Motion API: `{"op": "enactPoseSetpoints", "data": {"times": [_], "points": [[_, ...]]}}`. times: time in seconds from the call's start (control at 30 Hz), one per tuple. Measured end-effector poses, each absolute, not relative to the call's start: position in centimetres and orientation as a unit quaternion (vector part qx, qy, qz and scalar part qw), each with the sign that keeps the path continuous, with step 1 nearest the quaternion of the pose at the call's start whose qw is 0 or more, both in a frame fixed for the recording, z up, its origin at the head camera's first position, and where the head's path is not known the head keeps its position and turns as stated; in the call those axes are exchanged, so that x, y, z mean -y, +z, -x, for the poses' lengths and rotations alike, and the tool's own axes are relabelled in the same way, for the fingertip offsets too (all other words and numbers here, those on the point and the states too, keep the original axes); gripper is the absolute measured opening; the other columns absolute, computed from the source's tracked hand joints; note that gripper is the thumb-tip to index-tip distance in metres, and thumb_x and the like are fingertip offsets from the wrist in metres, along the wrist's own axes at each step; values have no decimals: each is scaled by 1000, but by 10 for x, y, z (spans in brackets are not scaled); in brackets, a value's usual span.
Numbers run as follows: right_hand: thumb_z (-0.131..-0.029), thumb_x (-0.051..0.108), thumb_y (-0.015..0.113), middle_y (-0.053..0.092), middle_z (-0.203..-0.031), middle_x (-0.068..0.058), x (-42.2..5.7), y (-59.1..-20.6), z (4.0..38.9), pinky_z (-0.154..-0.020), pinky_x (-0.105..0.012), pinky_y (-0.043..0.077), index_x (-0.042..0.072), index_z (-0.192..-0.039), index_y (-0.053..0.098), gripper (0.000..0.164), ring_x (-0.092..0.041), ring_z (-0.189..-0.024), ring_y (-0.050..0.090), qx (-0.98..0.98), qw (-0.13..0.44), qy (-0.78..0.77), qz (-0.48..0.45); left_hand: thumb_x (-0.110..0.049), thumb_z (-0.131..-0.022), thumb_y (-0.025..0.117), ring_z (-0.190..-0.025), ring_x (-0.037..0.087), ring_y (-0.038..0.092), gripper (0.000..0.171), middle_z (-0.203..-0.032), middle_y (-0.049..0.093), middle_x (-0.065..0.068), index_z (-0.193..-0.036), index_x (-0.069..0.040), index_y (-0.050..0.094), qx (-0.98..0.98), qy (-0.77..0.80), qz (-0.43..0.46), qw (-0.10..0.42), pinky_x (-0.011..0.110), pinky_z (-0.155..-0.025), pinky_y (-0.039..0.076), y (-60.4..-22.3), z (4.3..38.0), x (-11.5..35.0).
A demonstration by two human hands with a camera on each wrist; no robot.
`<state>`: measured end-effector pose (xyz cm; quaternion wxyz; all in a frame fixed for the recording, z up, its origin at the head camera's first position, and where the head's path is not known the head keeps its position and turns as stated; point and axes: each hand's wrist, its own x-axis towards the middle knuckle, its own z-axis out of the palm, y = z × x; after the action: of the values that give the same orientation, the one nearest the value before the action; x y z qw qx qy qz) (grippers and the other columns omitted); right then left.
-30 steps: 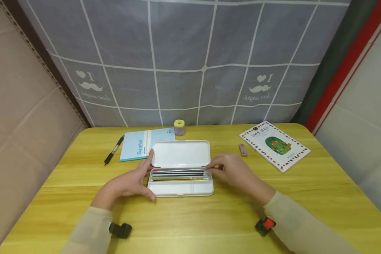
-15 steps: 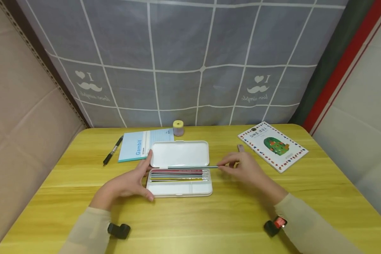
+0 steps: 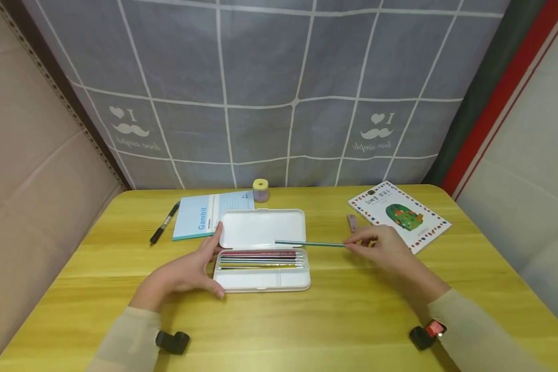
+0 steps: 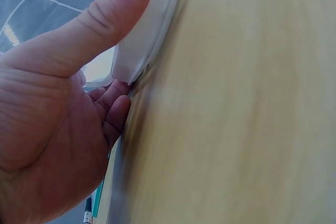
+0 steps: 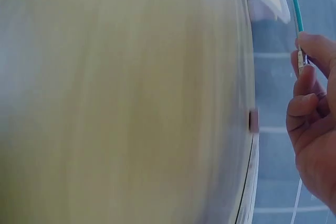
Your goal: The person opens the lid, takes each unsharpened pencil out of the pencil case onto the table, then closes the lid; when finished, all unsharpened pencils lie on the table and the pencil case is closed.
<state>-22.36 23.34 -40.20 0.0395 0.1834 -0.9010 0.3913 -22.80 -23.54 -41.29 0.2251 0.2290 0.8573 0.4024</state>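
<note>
A white pencil case (image 3: pixel 248 280) lies with its lid raised at the middle of the table. Several pencils (image 3: pixel 260 259) rest side by side in its long compartment. My left hand (image 3: pixel 188 271) holds the case's left end, thumb at the front corner and fingers round behind; in the left wrist view the thumb (image 4: pixel 100 22) overlaps the white side. To the right of the case, my right hand (image 3: pixel 383 248) pinches a green pencil (image 3: pixel 311 244) by its end between thumb and fingertips. The pencil's other end reaches over the lid's lower right part. A metal band shows at the pinched end in the right wrist view.
Behind the case lie a blue notebook (image 3: pixel 190 214) and, at its left, a black pen (image 3: pixel 164 225). A yellow-topped sharpener (image 3: pixel 260 191) stands at the back. A small pinkish eraser (image 3: pixel 352 222) and a white picture-covered booklet (image 3: pixel 402 212) lie beyond my right hand.
My right hand has drawn the green pencil out of the case and moved to the right with it. My left hand stays at the case's left end.
</note>
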Motion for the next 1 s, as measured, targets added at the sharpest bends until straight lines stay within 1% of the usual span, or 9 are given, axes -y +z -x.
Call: {"op": "enactPoseSetpoints", "data": {"times": [0.13, 0.23, 0.33, 0.47, 0.63, 0.77, 1.0], "points": [[-94, 20, 80, 72, -86, 6, -252, -401, 222, -67, -25, 48, 19, -100, 85, 8, -10, -79, 60, 911, 22, 380, -158, -33, -70, 97, -150, 48, 31, 156, -169, 1, 29, -161, -14, -28, -858, 402, -230, 224, 54, -120, 27, -413, 228, 235], [-95, 22, 79, 72, -88, 6, -262, -399, 224, -69, -26, 48, 19, -100, 84, 8, -10, -80, 59, 920, 18, 363, -146, -32, -70, 97, -150, 48, 31, 156, -169, 0, 29, -161, -14, -28, -859, 400, -229, 223, 54, -120, 27, -413, 228, 236], [-95, 19, 79, 74, -87, 6, -271, -399, 225, -68, -26, 48, 17, -100, 84, 8, -9, -77, 58, 928, 29, 343, -143, -33, -71, 97, -150, 47, 32, 156, -168, 3, 29, -161, -14, -28, -859, 399, -231, 222, 53, -120, 28, -414, 228, 236], [-94, 15, 79, 77, -90, 3, -282, -401, 226, -66, -25, 47, 14, -99, 84, 7, -7, -75, 57, 931, 36, 332, -145, -33, -71, 97, -150, 47, 33, 156, -167, 6, 30, -161, -14, -29, -859, 397, -236, 221, 54, -120, 27, -415, 228, 236], [-94, 21, 80, 79, -98, 1, -291, -404, 226, -72, -24, 49, 16, -98, 85, 8, -6, -84, 62, 937, 26, 322, -131, -34, -71, 97, -149, 46, 34, 156, -166, 10, 31, -161, -14, -28, -861, 393, -239, 216, 55, -120, 26, -416, 229, 236], [-93, 22, 81, 79, -98, 2, -295, -406, 228, -76, -23, 50, 18, -97, 85, 7, -6, -88, 64, 941, 22, 314, -123, -34, -71, 97, -150, 46, 33, 156, -167, 9, 30, -161, -14, -29, -862, 392, -239, 216, 55, -120, 25, -416, 228, 237], [-92, 20, 82, 79, -96, 3, -301, -410, 230, -76, -23, 51, 17, -95, 86, 6, -3, -86, 65, 946, 20, 299, -123, -34, -72, 97, -149, 46, 34, 155, -166, 11, 30, -161, -13, -28, -861, 391, -245, 215, 56, -120, 26, -416, 229, 236]]}}
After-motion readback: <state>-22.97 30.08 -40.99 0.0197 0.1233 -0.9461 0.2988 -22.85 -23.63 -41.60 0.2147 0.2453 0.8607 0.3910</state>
